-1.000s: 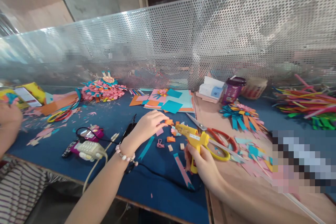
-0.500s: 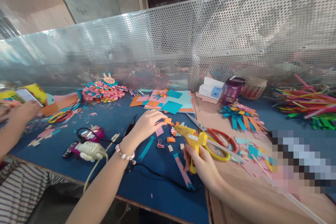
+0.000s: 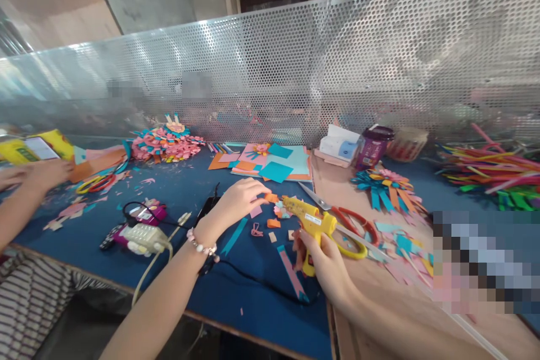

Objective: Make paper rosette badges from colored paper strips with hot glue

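Between its fingertips my left hand (image 3: 239,201) pinches a small orange paper piece (image 3: 271,197). My right hand (image 3: 323,253) is wrapped round the handle of a yellow hot glue gun (image 3: 310,219), whose nozzle points left, close to the orange piece. A glue stick (image 3: 358,241) juts from the gun's back. Just behind the gun lie scissors (image 3: 356,225) with red and yellow handles. Below the hands are a pink and blue paper strip (image 3: 292,273), a blue strip (image 3: 234,236) and small paper scraps (image 3: 274,223).
Coloured paper sheets (image 3: 276,171) lie ahead. A power strip (image 3: 145,241) with cables sits at left, near another person's hands (image 3: 46,174). Paper-fringe pieces (image 3: 164,143), a purple cup (image 3: 374,146) and coloured strips (image 3: 498,166) stand along the perforated metal screen (image 3: 270,73).
The orange piece has turned slightly in my left fingers, and the glue gun's nozzle sits nearer to it. The other person's hand has shifted right, below the phone.
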A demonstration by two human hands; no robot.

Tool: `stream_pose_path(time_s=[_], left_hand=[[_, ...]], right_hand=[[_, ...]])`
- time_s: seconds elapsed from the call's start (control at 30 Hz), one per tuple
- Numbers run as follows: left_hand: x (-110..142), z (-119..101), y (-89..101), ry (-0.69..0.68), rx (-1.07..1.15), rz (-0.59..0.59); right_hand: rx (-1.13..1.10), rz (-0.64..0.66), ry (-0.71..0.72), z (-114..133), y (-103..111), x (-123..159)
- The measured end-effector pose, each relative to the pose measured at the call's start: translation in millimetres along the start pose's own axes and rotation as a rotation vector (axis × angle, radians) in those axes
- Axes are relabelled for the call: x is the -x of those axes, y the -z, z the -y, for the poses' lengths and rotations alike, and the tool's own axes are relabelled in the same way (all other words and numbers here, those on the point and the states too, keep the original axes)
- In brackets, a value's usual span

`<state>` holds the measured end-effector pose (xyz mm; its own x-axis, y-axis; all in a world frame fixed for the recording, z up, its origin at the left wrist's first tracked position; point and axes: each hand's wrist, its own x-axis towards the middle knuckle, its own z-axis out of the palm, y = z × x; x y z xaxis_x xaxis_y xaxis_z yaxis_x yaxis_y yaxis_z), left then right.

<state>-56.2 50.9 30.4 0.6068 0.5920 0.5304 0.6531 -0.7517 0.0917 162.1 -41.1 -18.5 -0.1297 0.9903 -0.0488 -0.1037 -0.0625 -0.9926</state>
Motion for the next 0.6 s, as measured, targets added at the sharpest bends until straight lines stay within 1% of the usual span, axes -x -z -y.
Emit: stream_pose_path(time_s=[0.17,0.3,0.37,0.43,0.5,0.53,0.6], left_hand=[[-0.4,-1.0,0.4,-0.003,0.042,-0.008],[-0.5,-0.8,2.6,-0.005,0.052,-0.042],[-0.9,-0.1,5.8,-0.012,0.041,-0.083],[-1.1,0.8,12.0,-0.008,-0.003,-0.185],[-0.4,2.0,21.7,0.055,-0.073,-0.365],[0.5,3.0,27.6,0.121,-0.103,-0.477],[2.8,6.2,40.0,0.286,-0.126,-0.703]], right_hand=[[-0.029,-0.024,0.012,0.9,-0.6,-1.2],[-0.029,-0.055,-0.004,2.3,-2.0,-0.7],[-0.013,-0.067,0.000,7.6,-1.8,-0.2],[-0.004,-0.063,0.047,20.8,-1.1,-1.1],[0.002,-0.078,0.170,43.5,-1.9,-6.6],[0.038,-0.090,0.267,57.9,-3.9,-12.3],[0.130,-0.158,0.508,89.4,-12.9,-31.5]])
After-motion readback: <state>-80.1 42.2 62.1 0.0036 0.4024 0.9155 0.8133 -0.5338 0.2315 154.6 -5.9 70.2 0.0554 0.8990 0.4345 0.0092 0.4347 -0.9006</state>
